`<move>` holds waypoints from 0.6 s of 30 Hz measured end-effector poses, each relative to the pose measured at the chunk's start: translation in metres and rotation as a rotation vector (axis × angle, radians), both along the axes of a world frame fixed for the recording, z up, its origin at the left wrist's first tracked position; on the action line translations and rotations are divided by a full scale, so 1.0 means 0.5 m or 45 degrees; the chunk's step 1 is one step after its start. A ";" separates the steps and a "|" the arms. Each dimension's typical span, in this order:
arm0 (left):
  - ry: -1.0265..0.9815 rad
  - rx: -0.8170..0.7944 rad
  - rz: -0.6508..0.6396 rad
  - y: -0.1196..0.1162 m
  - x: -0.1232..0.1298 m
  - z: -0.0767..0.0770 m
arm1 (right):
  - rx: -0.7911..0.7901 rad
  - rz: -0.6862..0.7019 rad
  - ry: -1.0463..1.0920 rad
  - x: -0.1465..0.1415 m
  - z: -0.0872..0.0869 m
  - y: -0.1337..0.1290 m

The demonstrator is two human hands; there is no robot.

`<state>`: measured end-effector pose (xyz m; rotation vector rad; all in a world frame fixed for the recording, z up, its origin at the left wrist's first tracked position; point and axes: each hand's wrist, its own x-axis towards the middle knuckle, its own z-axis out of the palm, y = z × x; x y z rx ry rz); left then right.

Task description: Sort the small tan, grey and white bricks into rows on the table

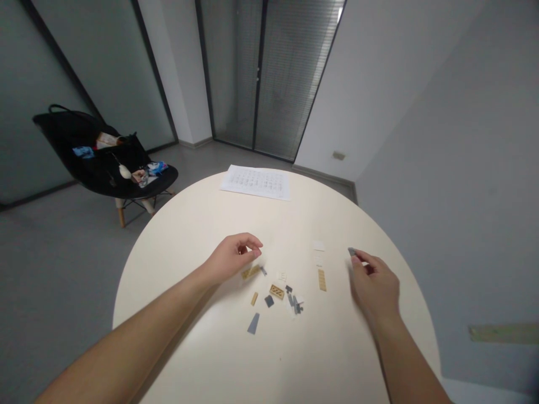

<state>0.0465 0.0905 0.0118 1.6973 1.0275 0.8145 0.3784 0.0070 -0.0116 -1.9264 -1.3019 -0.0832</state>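
Pinching a small, grey, flat plastic piece between thumb and fingers of the right hand, towards the right edge of the round, cream, smooth-topped table. Holding the left hand above the table, left of its middle, with fingers curled and only a narrow gap from thumb tip to fingertips; cannot tell whether gripping anything there. Seeing just below those fingertips a long, tan, rectangular plastic piece, partly hidden, with a thin, grey plastic bar close beside. Finding more between the two hands, towards the near edge: a tan, rectangular plastic brick with its hollow side up, a dark grey, squarish plastic piece, a short, narrow, tan plastic strip and, nearest the near edge, a grey, wedge-shaped plastic plate. Noting also a tangle of slim, grey plastic parts, too small to tell apart. Spotting, nearer the right hand, a tan, oblong, studded plastic plate, in line with a white, flat, squarish piece farther from the near edge. Seeing white, printed paper sheets at the far edge
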 end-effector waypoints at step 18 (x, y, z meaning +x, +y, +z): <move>0.054 0.010 0.028 0.002 -0.001 -0.006 | -0.185 0.231 0.121 -0.065 0.033 -0.026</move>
